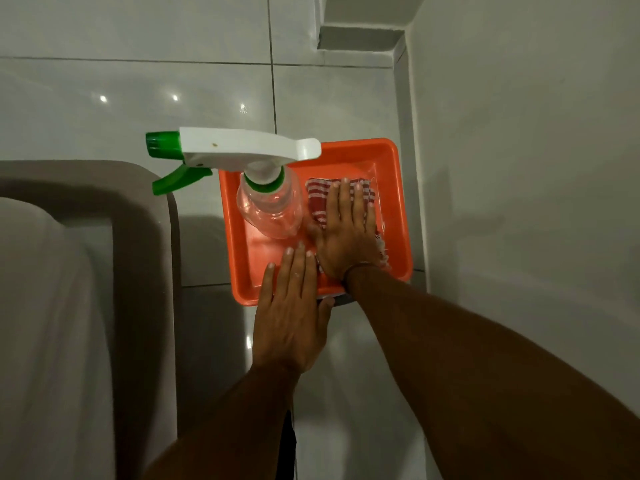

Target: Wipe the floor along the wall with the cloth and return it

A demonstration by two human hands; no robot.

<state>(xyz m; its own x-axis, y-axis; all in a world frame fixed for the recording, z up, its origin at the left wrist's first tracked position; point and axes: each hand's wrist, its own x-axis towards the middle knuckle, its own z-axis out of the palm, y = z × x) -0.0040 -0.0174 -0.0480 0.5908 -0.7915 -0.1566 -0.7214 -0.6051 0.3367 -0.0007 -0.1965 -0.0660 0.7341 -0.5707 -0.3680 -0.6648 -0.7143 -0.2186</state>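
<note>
While both palms lie flat:
R hand [343, 233]: spread wide on red-white striped cloth [317, 197], inside orange plastic tray [398, 209].
L hand [291, 313]: fingers out flat, over tray's near rim.
Clear spray bottle w/ green-white trigger [270, 209]: upright in tray, just left of cloth.

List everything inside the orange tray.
The orange tray holds a clear spray bottle standing upright and a red-and-white striped cloth. The right hand lies flat on the cloth, hiding most of it; the left hand covers the tray's near edge.

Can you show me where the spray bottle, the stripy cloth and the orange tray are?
spray bottle [268, 211]: head view, clear body.
stripy cloth [317, 199]: head view, bare left part.
orange tray [360, 150]: head view, far rim.
</note>
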